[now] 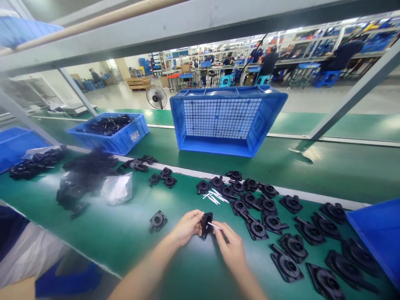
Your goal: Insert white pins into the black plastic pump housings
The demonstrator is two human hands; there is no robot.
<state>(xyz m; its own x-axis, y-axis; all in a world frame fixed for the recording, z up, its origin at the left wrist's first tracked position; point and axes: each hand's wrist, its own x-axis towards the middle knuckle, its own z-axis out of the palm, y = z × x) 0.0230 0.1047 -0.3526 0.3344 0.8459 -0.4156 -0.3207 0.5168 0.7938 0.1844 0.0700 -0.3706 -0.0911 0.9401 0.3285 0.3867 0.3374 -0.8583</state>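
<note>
My left hand [187, 227] is closed on a small black plastic part [206, 224], held upright just above the green table [125, 233]. My right hand [231, 248] pinches a thin white pin [214, 226] whose tip touches the part. A small heap of loose white pins [214, 197] lies just beyond my hands. Several more black parts [265, 216] are spread over the table to the right. One single black part [158, 221] lies to the left of my left hand.
A blue crate [228, 118] lies tipped on the conveyor belt behind. A blue bin of black parts [111, 131] stands at the left, with plastic bags [117, 187] and piled parts [84, 175] nearby. Another blue bin [379, 233] is at the right edge. People work at far benches.
</note>
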